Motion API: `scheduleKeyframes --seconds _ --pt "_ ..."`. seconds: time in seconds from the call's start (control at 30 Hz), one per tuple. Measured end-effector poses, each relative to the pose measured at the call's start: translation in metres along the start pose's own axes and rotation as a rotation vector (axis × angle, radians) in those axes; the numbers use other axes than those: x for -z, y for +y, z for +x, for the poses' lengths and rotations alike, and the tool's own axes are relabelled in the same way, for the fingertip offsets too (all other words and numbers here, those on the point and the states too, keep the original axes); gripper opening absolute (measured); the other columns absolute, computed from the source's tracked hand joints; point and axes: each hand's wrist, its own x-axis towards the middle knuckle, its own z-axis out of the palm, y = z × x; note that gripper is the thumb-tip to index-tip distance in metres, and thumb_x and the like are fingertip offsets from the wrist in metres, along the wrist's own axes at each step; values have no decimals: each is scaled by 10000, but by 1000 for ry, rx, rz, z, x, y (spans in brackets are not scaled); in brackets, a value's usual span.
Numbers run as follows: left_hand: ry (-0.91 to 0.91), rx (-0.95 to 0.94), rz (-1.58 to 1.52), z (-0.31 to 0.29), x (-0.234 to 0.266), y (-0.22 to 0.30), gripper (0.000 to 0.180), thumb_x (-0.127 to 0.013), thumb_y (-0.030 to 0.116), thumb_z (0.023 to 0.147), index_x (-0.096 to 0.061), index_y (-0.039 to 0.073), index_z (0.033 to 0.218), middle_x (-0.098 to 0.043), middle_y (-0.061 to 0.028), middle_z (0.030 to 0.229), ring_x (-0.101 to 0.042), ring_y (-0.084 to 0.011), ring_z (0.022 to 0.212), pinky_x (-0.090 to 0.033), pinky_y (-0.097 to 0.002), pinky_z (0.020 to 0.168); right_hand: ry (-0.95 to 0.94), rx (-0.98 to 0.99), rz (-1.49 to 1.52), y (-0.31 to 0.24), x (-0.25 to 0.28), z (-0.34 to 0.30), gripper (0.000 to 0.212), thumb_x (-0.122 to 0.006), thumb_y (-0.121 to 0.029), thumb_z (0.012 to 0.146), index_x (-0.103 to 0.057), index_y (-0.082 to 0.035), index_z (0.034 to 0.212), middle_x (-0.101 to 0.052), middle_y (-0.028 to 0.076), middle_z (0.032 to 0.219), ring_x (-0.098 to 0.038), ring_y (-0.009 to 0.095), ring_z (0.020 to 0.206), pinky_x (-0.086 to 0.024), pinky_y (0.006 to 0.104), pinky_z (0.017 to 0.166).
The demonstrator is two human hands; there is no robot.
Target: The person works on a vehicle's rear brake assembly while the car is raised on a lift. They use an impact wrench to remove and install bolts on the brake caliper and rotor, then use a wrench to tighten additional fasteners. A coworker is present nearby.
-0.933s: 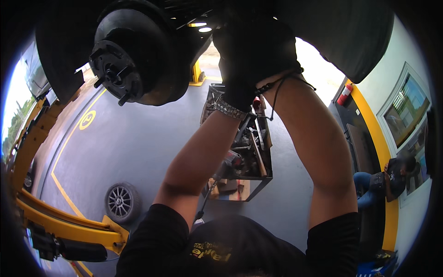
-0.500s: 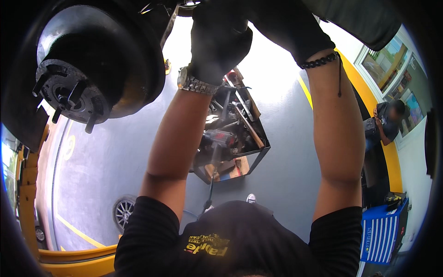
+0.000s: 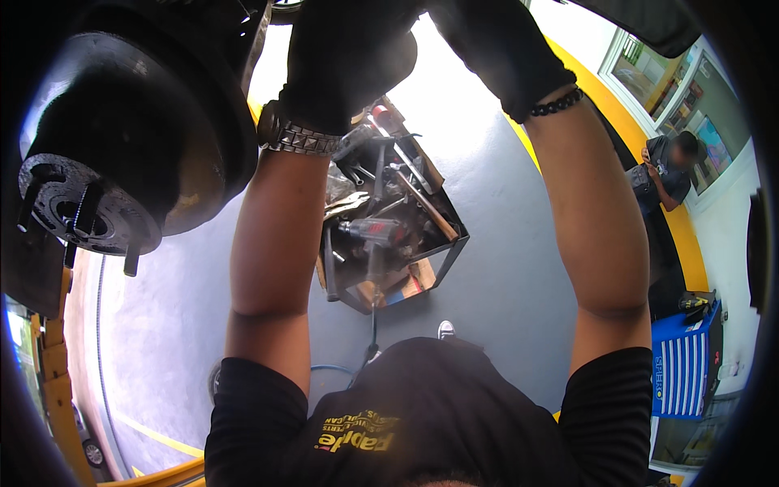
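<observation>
My left hand (image 3: 347, 66), in a black glove with a metal watch at the wrist, is raised to the upper edge of the view. Close beside it is my right hand (image 3: 505, 61), also black-gloved, below which sits a dark braided bracelet. The fingers of both run dark into the top edge, so what they touch or hold is hidden. To the left of my left hand hangs a dark brake drum (image 3: 122, 138), with a hub face (image 3: 81, 203) carrying several protruding studs.
Below my hands stands a metal tool cart (image 3: 453, 258) with an impact wrench (image 3: 377, 233), locking pliers (image 3: 347, 204) and a wooden-handled hammer (image 3: 430, 207). A blue tool cabinet (image 3: 686, 365) is at the right, near a person (image 3: 672, 166) by the wall. A yellow lift post (image 3: 55, 365) rises at left.
The view has shifted, so the drum sits lower and farther left. My left hand has moved left in the picture, widening the gap between my wrists. Both arms stay raised.
</observation>
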Motion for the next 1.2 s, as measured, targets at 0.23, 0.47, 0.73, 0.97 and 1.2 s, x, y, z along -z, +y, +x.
scheduleKeyframes --seconds 0.23,0.47,0.73,0.97,1.2 --pt "29 -107 54 6 8 0 73 -664 43 691 -631 101 721 -606 -46 788 -580 -261 887 -501 -398 790 75 2 -23 -2 -16 1 78 -614 -19 888 -547 -24 849 -599 174 703 -638 375 685 -471 386 578" --pt "-29 -4 41 1 7 2 94 -648 43 662 -673 90 739 -623 -65 814 -589 -267 878 -514 -395 830 290 502 -282 30 -25 21 14 -594 -16 880 -607 -21 879 -659 159 852 -665 346 781 -549 420 734" --pt "101 -100 32 1 4 -3 128 -647 16 612 -609 107 692 -592 -52 752 -586 -254 812 -504 -373 769 -126 206 -57 27 6 4 203 -686 -87 937 -682 16 1112 -724 125 915 -690 249 743 -550 292 651" --pt "36 -51 118 4 11 5 52 -638 46 656 -628 88 684 -598 -75 735 -604 -256 779 -511 -366 746 -181 421 -189 35 21 7 585 -682 37 901 -520 -24 1460 -713 140 1054 -641 234 896 -517 329 786" --pt "-3 -18 153 6 11 6 31 -632 38 684 -645 65 676 -611 -103 735 -621 -265 777 -527 -377 740 -117 364 9 37 -3 6 404 -659 60 913 -582 4 1306 -702 173 1041 -670 287 893 -564 382 814"
